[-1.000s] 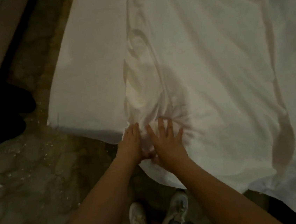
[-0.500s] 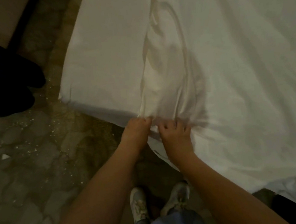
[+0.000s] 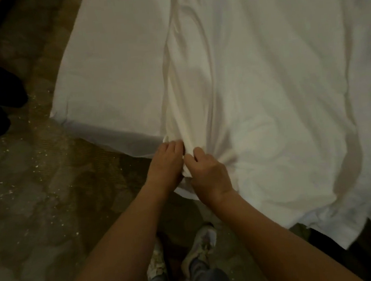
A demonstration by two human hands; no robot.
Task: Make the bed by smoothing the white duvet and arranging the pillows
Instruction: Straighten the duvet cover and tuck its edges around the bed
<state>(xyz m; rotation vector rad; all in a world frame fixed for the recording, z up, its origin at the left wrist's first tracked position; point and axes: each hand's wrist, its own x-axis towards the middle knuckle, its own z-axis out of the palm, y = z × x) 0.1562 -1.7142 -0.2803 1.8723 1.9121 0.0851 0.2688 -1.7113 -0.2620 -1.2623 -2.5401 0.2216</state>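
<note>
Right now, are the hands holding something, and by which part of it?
Both hands, left and right, grip the white duvet at its bunched near corner, at the foot edge of the bed.

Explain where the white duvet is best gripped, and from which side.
Grip the white duvet at its near bunched corner, from the foot of the bed, as the left hand and right hand do: the folds run to that corner.
</note>
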